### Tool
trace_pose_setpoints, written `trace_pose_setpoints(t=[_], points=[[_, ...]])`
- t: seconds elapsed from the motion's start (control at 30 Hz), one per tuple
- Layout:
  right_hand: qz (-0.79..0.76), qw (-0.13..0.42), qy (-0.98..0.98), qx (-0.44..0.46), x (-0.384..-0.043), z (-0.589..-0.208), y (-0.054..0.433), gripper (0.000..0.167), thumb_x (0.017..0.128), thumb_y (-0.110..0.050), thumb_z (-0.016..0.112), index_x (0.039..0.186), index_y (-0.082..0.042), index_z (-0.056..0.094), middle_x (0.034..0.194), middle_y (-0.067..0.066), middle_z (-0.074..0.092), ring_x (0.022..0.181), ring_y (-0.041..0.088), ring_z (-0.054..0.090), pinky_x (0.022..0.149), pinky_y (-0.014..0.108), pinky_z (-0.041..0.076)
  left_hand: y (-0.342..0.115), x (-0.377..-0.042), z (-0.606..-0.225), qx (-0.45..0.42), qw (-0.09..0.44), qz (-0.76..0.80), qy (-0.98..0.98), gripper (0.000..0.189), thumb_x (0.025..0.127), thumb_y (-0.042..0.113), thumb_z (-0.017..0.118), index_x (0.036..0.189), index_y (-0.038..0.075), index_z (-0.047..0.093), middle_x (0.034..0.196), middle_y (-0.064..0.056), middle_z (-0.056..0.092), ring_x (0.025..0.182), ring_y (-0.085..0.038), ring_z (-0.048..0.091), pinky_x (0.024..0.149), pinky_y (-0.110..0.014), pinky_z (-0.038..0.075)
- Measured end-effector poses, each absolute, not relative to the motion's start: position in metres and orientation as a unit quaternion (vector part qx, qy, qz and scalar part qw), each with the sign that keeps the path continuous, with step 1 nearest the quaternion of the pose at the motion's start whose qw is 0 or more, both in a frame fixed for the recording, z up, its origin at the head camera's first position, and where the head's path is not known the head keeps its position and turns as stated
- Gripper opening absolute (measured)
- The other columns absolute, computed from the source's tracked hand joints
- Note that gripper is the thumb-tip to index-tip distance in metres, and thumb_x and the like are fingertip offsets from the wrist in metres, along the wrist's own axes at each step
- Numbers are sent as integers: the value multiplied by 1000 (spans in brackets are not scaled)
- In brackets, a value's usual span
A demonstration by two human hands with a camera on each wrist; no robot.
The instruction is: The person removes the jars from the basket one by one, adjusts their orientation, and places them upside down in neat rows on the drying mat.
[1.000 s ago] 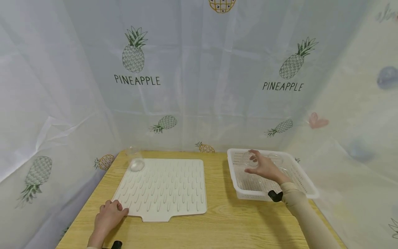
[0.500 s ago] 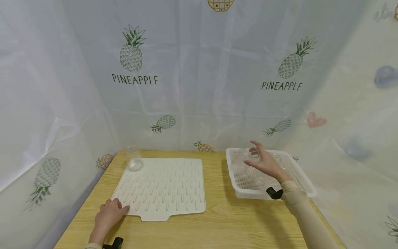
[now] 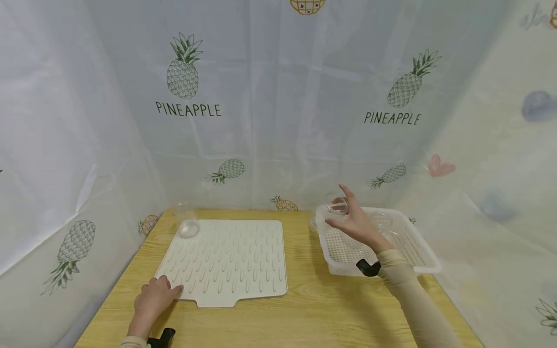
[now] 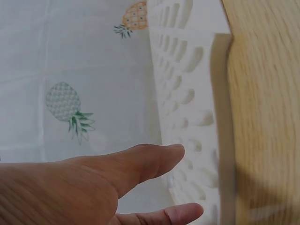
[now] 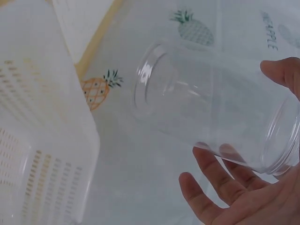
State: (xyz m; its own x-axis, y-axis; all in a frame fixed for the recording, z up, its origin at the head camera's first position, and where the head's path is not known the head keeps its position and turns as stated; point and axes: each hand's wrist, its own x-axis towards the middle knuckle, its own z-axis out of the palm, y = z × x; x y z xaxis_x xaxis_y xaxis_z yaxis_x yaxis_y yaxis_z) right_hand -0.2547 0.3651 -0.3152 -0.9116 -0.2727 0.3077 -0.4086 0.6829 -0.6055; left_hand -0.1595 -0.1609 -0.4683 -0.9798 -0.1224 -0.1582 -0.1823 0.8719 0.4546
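My right hand (image 3: 354,220) holds a clear jar (image 5: 206,103) over the left back part of a white perforated basket (image 3: 428,256). In the right wrist view the jar lies tilted between thumb and fingers, its ringed ends showing. My left hand (image 3: 154,299) rests at the front left corner of a white ridged drying mat (image 3: 230,256). Its thumb and a finger (image 4: 164,161) reach out straight over the mat's edge in the left wrist view, with nothing gripped. Another clear jar (image 3: 189,228) stands at the mat's back left corner.
More clear containers (image 3: 393,237) sit inside the basket, hard to make out. The wooden table (image 3: 304,309) carries both mat and basket. Curtains (image 3: 278,121) printed with pineapples hang close behind and along both sides.
My right hand has risen out of the basket with the clear jar and shifted left toward the basket's back left rim. The left hand has stayed by the mat corner.
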Motion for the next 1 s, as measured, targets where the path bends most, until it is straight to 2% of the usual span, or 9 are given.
trace_pose_setpoints(t=[0.2,0.3,0.4,0.5,0.67,0.77,0.87,1.0], points=[[359,94,-907,197,-256,-320,349,104,82,-43,76,150,-46,-3,133,14,46,126,34,52,91,57,49,-146,-164,-455,-70,36,237,968,45,88,43,64,87,-1,55,91,-22,54,91,-44,51,65,-52,45],[357,106,-904,209,-257,-324,344,106,81,-37,77,151,-44,-2,132,15,44,126,35,52,88,56,51,-135,-169,-448,-57,12,245,968,42,88,41,65,89,0,56,89,-18,56,89,-40,53,62,-47,45],[359,118,-899,220,-257,-327,339,108,81,-34,78,152,-41,-3,132,17,45,124,35,53,91,57,50,-121,-175,-442,-38,-16,266,963,43,88,41,66,96,0,58,88,-15,58,82,-33,55,55,-40,44],[349,128,-902,219,-256,-328,333,110,80,-35,78,152,-40,-5,134,17,46,122,36,54,93,58,47,-103,-183,-435,-10,-40,298,954,44,88,39,67,105,-1,59,95,-16,62,79,-29,58,52,-35,43],[315,140,-915,211,-254,-331,323,111,79,-41,78,154,-37,-5,137,17,49,120,40,53,91,61,47,-66,-200,-419,32,-56,360,931,49,90,37,67,121,2,51,113,-18,61,92,-30,62,63,-38,50],[323,133,-909,228,-254,-333,317,110,80,-38,77,154,-37,-4,133,11,53,117,36,55,92,58,47,-43,-209,-409,53,-51,409,910,59,90,39,67,132,5,43,119,-16,58,105,-31,60,73,-42,52],[331,130,-901,250,-255,-335,312,108,81,-34,77,154,-37,-3,128,3,55,111,31,57,91,54,47,-22,-215,-398,70,-46,453,888,72,88,47,68,140,9,36,124,-13,56,115,-31,56,81,-45,52],[317,136,-900,267,-255,-336,306,108,80,-33,77,155,-33,0,126,0,56,109,28,58,87,53,48,3,-222,-381,89,-37,497,863,86,83,58,68,146,15,29,131,-10,53,120,-29,54,87,-46,51]])
